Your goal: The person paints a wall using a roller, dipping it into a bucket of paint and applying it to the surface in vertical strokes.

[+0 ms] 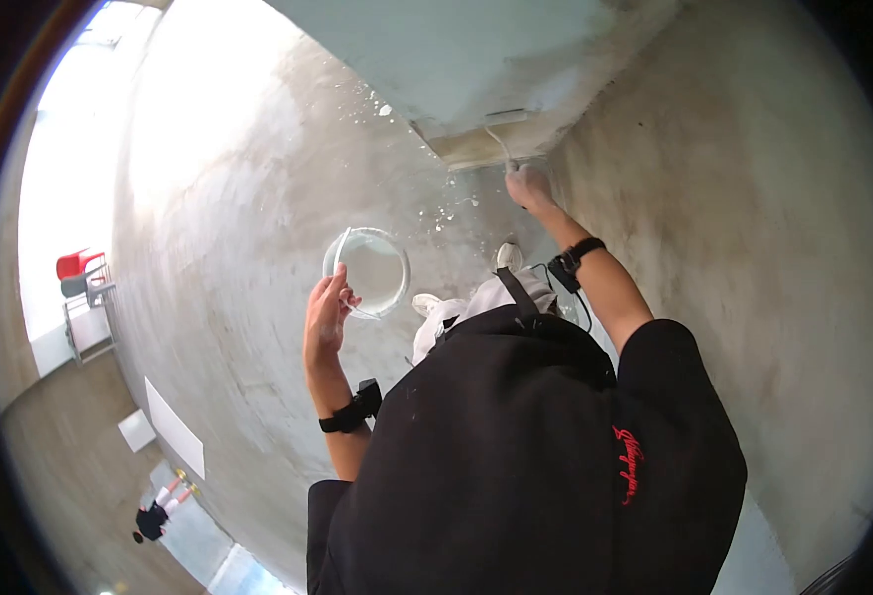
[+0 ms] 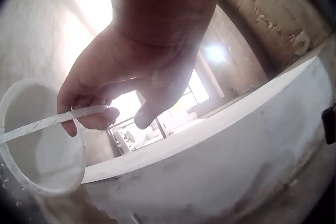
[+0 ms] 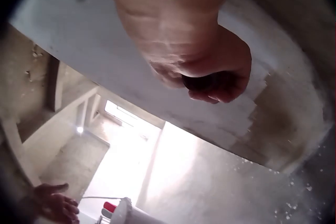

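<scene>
A white bucket [image 1: 406, 283] hangs from its pale bail handle [image 2: 47, 123], which my left hand [image 1: 327, 312] holds with curled fingers. Whitish liquid shows inside the bucket in the head view. My right hand [image 1: 528, 186] grips the handle of a paint roller [image 1: 507, 117], its thin frame reaching forward from the fist. The roller head lies against the low part of a whitish wall [image 1: 476, 59], by a brownish bare patch near the bottom corner. In the right wrist view, the dark butt end of the roller handle [image 3: 193, 83] shows inside the curled fingers.
White splatters [image 1: 446, 213] dot the grey floor between bucket and wall. A plain wall or floor surface [image 1: 734, 198] spreads on the right. Far left stand a red chair [image 1: 79, 265], a white board [image 1: 174, 426] and another person [image 1: 156, 516].
</scene>
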{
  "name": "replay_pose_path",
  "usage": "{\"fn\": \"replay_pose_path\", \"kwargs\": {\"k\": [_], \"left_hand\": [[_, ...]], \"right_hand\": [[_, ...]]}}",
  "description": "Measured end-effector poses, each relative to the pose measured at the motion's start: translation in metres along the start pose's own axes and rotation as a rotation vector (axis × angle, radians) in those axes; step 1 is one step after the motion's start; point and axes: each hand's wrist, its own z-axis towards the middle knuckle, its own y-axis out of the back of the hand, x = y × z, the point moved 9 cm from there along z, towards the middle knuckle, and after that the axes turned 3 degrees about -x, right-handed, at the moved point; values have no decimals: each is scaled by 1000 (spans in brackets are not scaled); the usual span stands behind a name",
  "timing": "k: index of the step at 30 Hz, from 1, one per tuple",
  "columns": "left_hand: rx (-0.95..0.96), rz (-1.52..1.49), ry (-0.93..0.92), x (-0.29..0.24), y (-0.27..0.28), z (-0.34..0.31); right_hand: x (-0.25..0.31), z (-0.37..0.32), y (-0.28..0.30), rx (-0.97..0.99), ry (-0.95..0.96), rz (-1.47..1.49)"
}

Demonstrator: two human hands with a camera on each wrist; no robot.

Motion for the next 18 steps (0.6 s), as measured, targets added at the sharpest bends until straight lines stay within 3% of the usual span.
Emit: {"fn": "replay_pose_path", "kwargs": {"k": [2,3,5,6,8,9,12,14,18], "left_hand": [[32,-12,-7,2,-1,3],[48,-36,-5,3,0,3],[50,-27,-3,0,-2,1],[51,-21,-2,-2,-3,-1],[55,-24,-7,0,-2,2],[56,-30,1,1,-2,2],[29,-28,2,-4,-3,-4],[29,-27,4,-7,-7,-9],[26,-40,-26,-5,-5,-8]], "right_hand": [[37,-15,19,12,170,-191],[47,-26,35,8,166,-187],[39,-51,73,-60,-141,151],[35,-61,80,-62,-141,153],[61,-72,97,-98,303,-238],[62,-69,97,-109,301,-237],[60,-53,68,-139,324,-255],[44,-21,32,-33,214,-253],[30,2,-20,80,178,-248]]}}
